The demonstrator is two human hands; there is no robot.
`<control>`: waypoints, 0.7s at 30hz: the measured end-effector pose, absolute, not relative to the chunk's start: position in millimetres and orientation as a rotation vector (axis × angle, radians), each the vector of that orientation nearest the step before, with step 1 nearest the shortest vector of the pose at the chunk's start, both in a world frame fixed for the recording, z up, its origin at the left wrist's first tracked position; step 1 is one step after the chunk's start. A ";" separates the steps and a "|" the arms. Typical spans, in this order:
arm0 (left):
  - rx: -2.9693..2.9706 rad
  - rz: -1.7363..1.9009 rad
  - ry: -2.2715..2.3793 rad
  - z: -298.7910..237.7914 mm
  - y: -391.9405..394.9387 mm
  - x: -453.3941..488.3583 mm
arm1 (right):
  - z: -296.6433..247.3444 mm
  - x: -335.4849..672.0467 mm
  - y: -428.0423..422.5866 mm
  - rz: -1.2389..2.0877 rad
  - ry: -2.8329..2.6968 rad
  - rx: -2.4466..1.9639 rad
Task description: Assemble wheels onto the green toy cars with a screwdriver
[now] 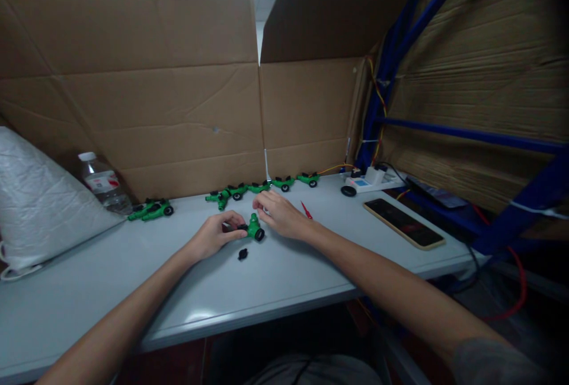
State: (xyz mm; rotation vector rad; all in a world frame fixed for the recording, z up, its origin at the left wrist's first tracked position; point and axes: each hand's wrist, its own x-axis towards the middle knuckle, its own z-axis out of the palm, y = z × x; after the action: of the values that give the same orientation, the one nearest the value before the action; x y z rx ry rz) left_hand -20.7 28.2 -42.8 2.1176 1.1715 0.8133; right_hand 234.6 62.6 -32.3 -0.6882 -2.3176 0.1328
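Note:
A green branched hose connector [254, 228] with a black ring on its near end is just above the table in front of me. My left hand [221, 232] is closed on its left side, thumb and fingers pinching it near a black part. Close to its upper right is my right hand [280, 213], fingers curled together; whether something small sits between the fingertips is hidden. A small black valve piece [242, 254] lies on the table below the connector. Just right of my right hand lies a red pointed tool [306, 210].
Several similar green connectors [283, 183] line the back of the white table [186, 290], and others [153, 209] lie left. A white sack [48, 207], a water bottle [101, 180], a phone [402, 223], a black ring [348, 191] and a power strip [377, 180] stand around. Cardboard [186, 118] walls the back.

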 end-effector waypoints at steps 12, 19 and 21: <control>2.088 0.743 1.166 -33.7 26.0 -22.7 | -36.0 231.9 66.7 0.084 -2.319 -0.664; 2.125 0.723 1.175 -31.8 24.3 -22.3 | -34.0 231.6 63.1 0.088 -2.324 -0.678; 2.133 0.710 1.172 -30.6 23.7 -22.2 | -34.4 231.0 62.4 0.094 -2.329 -0.658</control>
State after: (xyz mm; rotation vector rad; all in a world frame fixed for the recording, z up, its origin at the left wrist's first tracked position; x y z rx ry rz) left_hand -22.2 23.7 -30.6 2.1331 1.1721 0.7101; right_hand 231.0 62.4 -34.4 -0.6581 -2.3295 0.0941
